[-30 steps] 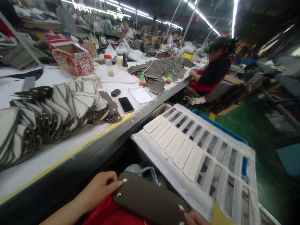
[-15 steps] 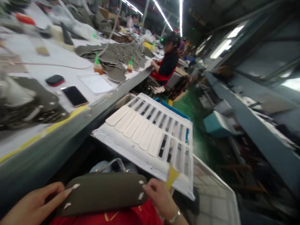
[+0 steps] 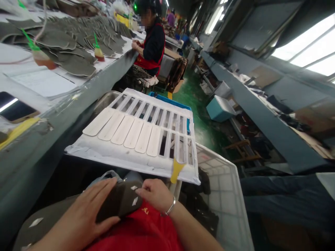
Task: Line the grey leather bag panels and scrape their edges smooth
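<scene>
A long dark olive leather panel (image 3: 123,202) with small white tabs lies across my lap over a red apron (image 3: 141,230). My left hand (image 3: 86,218) presses flat on its middle with the fingers stretched out. My right hand (image 3: 154,195), with a bracelet at the wrist, pinches the panel's right end near two white tabs. The panel's left end (image 3: 36,223) shows past my left forearm.
A white slotted rack (image 3: 136,153) with several cream strips (image 3: 123,129) sits in front of my knees. The grey workbench edge (image 3: 52,115) runs along the left, with a phone (image 3: 15,109), glue bottles (image 3: 39,55) and leather pieces (image 3: 68,38). A seated person (image 3: 150,45) works further along. A white crate (image 3: 222,195) is at right.
The camera has swung right and down. My left hand has moved from the panel's left end onto its middle, and my right hand has closed in on the right end.
</scene>
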Action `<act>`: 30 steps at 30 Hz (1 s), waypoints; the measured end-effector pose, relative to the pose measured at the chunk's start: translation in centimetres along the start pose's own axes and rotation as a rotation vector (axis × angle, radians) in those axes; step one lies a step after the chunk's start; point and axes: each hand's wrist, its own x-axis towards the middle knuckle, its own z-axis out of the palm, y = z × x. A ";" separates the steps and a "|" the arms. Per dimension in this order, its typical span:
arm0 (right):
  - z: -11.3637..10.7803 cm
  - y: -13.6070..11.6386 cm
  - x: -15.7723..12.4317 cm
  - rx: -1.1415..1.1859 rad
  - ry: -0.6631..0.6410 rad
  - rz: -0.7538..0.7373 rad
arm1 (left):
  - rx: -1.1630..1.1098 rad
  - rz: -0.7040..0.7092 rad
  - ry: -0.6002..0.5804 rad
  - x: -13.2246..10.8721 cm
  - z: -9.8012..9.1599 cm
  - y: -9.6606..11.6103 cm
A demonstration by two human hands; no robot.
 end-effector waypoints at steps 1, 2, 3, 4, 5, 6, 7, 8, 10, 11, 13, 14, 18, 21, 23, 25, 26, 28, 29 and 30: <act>0.0 0.2 0.0 -0.004 0.006 -0.014 | 0.027 0.054 -0.044 1.0 0.7 0.9; 0.0 0.3 0.0 -0.011 0.012 -0.024 | 0.049 0.089 -0.086 2.0 1.4 1.7; 0.0 0.4 -0.1 -0.019 0.018 -0.030 | 0.067 0.105 -0.119 2.8 2.0 2.5; 0.0 0.4 -0.1 -0.027 0.022 -0.035 | 0.076 0.097 -0.136 3.5 2.5 3.1; 0.0 0.5 -0.1 -0.035 0.024 -0.041 | 0.079 0.083 -0.147 4.0 2.8 3.6; 0.0 0.5 -0.1 -0.043 0.024 -0.048 | 0.078 0.069 -0.149 4.4 3.0 4.0; 0.0 0.4 -0.2 -0.048 0.022 -0.053 | 0.072 0.059 -0.146 4.5 3.1 4.3; -0.1 0.4 -0.2 -0.051 0.022 -0.058 | 0.064 0.053 -0.138 4.6 3.2 4.5; -0.1 0.3 -0.2 -0.059 0.022 -0.064 | 0.054 0.048 -0.117 4.5 3.2 4.5; -0.1 0.2 -0.2 -0.066 0.019 -0.063 | 0.056 0.052 -0.107 4.5 3.2 4.5; -0.2 0.1 -0.1 -0.079 0.010 -0.051 | 0.071 0.063 -0.092 4.4 3.3 4.4; -0.2 0.0 -0.1 -0.081 0.006 -0.042 | 0.080 0.071 -0.086 4.3 3.4 4.4; -0.3 -0.1 -0.1 -0.070 0.014 -0.009 | 0.109 0.097 -0.056 4.4 3.8 4.3; -0.4 0.0 0.0 -0.068 0.019 -0.007 | 0.124 0.095 -0.044 4.5 3.9 4.3; -0.4 0.1 0.0 -0.069 0.016 -0.011 | 0.124 0.089 -0.046 4.6 3.9 4.3; -0.5 0.2 0.1 -0.078 0.015 -0.016 | 0.120 0.093 -0.056 4.8 3.8 4.2; -0.5 0.2 0.2 -0.085 0.015 -0.018 | 0.120 0.094 -0.063 4.8 3.8 4.2; -0.5 0.2 0.3 -0.101 0.013 -0.018 | 0.123 0.095 -0.076 4.9 3.8 4.2; -0.5 0.2 0.3 -0.110 0.010 -0.021 | 0.123 0.095 -0.083 5.0 3.7 4.3; -0.5 0.2 0.4 -0.123 0.008 -0.028 | 0.123 0.094 -0.089 5.0 3.7 4.3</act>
